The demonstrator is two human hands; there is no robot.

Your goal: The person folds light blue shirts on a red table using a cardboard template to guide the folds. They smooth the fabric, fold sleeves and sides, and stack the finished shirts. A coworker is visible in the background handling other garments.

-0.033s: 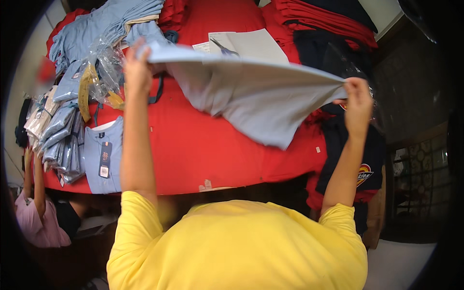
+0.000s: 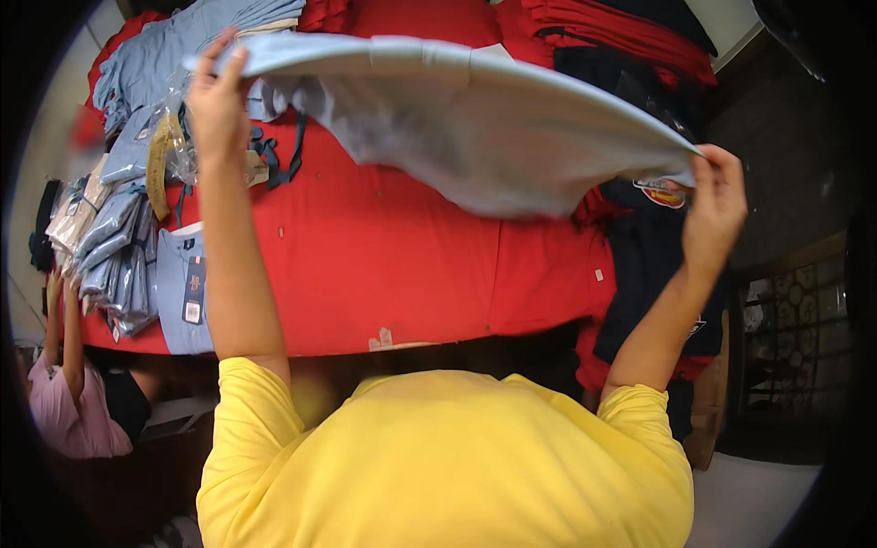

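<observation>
Pale blue-grey fabric, one garment (image 2: 475, 137), held spread in the air above the red-covered surface (image 2: 384, 265), well apart from it. Left hand (image 2: 217, 105): grip closed on the garment's far left edge, fingers curled over the cloth. Right hand (image 2: 717, 205): grip pinched shut on the right corner, lower than the left, so the cloth slopes down to the right. Both arms raised; the fabric hangs slack in the middle, judged mid-spread, not yet laid down. Adjacent: folded light-blue shirts in clear bags (image 2: 114, 247) at left; red stack (image 2: 621, 27) and dark garments (image 2: 658, 274) at right. Another person's arm (image 2: 59, 310) at far left.
</observation>
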